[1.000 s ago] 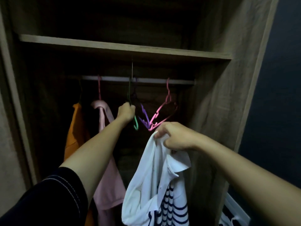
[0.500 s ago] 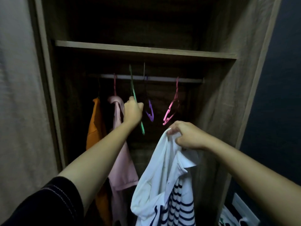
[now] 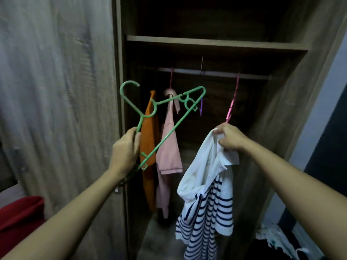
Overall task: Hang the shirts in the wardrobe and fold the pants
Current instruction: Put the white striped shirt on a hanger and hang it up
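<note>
1. Head view, left side: the left hand is raised in front of the wardrobe's door edge, its fingers curled round a green hanger. It grips the hanger low, near the neck and one shoulder.
2. The green hanger is off the rail and tilted. Its hook points up and left, above the hand, and its long bar runs up and right across the hanging clothes.
3. Head view, right side: the right hand is held up inside the wardrobe opening, to the right of the left hand and about level with it. Its fingers pinch the bunched white collar of a striped shirt.
4. The striped shirt hangs straight down from that hand, white at the top and with dark stripes lower down. It is apart from the green hanger and touches neither the rail nor the left hand.
5. An orange shirt and a pink shirt hang side by side from the rail, between the two hands and further back.
6. A purple hanger and a pink hanger hang bare from the rail; the pink one ends just above the right hand.
7. A shelf crosses above the rail.
8. A red cloth lies at lower left, and a pale patterned cloth at lower right.
</note>
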